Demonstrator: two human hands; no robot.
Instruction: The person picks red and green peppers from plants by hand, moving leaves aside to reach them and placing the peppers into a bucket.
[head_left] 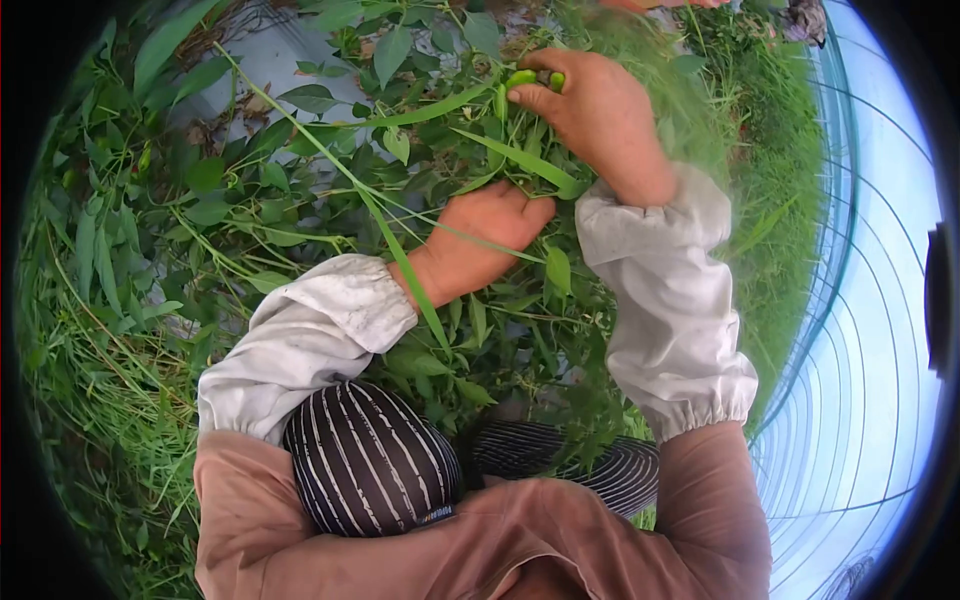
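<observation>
My right hand (598,112) is closed on several green chili peppers (520,80), whose ends stick out between thumb and fingers above the foliage. Lower and to the left, my left hand (484,236) reaches into the leafy pepper plants (400,140). Its fingers are curled and their tips disappear among the stems, so what they grip is hidden. A long grass blade (385,235) crosses in front of the left wrist. Both forearms wear pale sleeve covers.
Dense plants and weeds (110,350) fill the left side. Grey sheeting (265,60) shows between leaves at the top. Tall grass (775,200) and a curved, net-like barrier (860,330) stand on the right. My striped knee (370,455) is below the left sleeve.
</observation>
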